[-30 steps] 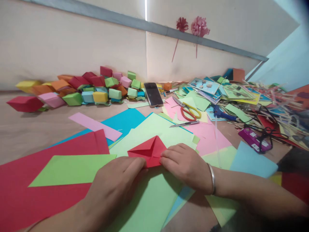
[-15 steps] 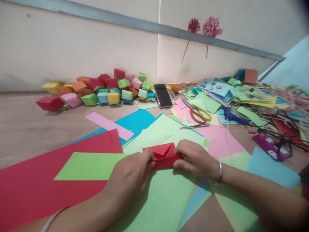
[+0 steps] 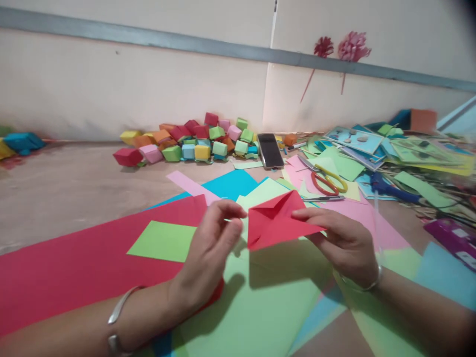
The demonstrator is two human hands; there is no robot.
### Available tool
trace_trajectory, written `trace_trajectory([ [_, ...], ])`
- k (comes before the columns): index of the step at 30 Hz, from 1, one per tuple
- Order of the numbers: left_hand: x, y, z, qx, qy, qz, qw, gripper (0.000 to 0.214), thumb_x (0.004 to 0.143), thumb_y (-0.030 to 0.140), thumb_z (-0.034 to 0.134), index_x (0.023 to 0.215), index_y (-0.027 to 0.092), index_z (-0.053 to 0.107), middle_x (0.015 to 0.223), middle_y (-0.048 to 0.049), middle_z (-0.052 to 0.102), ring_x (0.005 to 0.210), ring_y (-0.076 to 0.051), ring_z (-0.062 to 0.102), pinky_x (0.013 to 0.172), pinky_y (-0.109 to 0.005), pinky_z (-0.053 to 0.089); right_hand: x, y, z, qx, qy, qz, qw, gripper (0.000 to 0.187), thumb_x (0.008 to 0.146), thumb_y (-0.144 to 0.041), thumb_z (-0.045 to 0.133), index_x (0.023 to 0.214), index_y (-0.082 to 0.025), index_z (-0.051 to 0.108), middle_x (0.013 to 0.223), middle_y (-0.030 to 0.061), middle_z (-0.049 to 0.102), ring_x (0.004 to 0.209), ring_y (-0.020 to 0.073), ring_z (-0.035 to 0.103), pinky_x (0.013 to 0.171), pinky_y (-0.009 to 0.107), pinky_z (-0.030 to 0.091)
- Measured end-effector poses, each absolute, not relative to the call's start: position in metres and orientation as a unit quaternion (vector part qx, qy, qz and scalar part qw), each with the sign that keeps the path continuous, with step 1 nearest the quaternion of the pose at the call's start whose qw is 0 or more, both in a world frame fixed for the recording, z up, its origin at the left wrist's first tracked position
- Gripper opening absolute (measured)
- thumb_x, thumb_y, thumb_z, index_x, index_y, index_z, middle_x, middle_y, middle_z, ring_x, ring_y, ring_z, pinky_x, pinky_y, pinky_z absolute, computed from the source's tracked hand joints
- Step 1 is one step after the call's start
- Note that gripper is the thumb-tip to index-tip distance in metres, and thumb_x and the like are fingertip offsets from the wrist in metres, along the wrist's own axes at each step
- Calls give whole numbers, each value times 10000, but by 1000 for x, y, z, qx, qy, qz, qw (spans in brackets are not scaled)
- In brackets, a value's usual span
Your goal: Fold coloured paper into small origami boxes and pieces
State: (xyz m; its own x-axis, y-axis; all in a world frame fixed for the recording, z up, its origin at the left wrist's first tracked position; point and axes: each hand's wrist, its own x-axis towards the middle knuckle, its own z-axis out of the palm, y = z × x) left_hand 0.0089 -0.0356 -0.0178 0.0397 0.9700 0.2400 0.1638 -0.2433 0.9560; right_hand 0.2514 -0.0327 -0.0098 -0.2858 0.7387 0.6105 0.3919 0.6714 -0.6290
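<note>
Beige work surface [image 3: 67, 183] beneath; I saw the right hand [image 3: 345, 238] pinching a folded red paper piece [image 3: 275, 220], the left hand [image 3: 208, 253] slack and empty at its nine o'clock. Held one-sided, its flaps could have sprung apart.

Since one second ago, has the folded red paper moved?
Yes: the folded red paper rose off the green sheet it lay on, now held in the right hand.

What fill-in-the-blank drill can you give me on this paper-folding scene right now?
1. The right hand holds the folded paper raised off the sheets; the paper's colour is ____.
2. The scissors have one red handle loop and one ____ loop.
3. The two paper flowers hang on the ____.

Missing words: red; yellow; wall.
</note>
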Motion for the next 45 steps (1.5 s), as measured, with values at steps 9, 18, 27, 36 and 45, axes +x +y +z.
trace_trajectory([
  [9,21,-35,-7,224,474,466,713,488,722,523,767,1082,219,636,1061,-67,707,961,-251,685,724,-300,584,250,-36,-15,-246,-838,120,472,132,891,-98,597,982,-174,654,1074,138,731,975,171,711,813,254,602],
  [18,26,-44,-13,190,454,386,780,286,828,157,689,1113,150,676,960,-127,766,798,-252,750,652,-312,623,250,-38,-26,-232,-870,140,412,165,941,-122,502,1079,-192,562,1131,108,713,1072,134,669,884,231,564],
  [27,22,-43,-8,187,424,407,787,166,814,178,701,972,134,723,917,-119,780,820,-264,749,702,-336,626,243,-42,-28,-216,-894,49,390,160,940,-188,574,1018,-155,710,1139,128,681,942,156,660,803,263,563],
  [36,26,-47,-9,187,430,359,807,215,745,282,795,905,150,738,902,-111,787,811,-255,747,714,-321,617,240,-37,-26,-149,-897,109,402,227,987,-211,457,985,-130,669,927,132,751,812,167,703,710,274,560],
  [45,27,-50,-12,368,519,403,658,358,690,331,831,1016,205,758,863,-68,796,769,-253,735,670,-301,593,235,-43,-25,-353,-790,151,478,182,783,-375,768,743,-202,730,1111,103,636,954,197,604,807,347,548],
])
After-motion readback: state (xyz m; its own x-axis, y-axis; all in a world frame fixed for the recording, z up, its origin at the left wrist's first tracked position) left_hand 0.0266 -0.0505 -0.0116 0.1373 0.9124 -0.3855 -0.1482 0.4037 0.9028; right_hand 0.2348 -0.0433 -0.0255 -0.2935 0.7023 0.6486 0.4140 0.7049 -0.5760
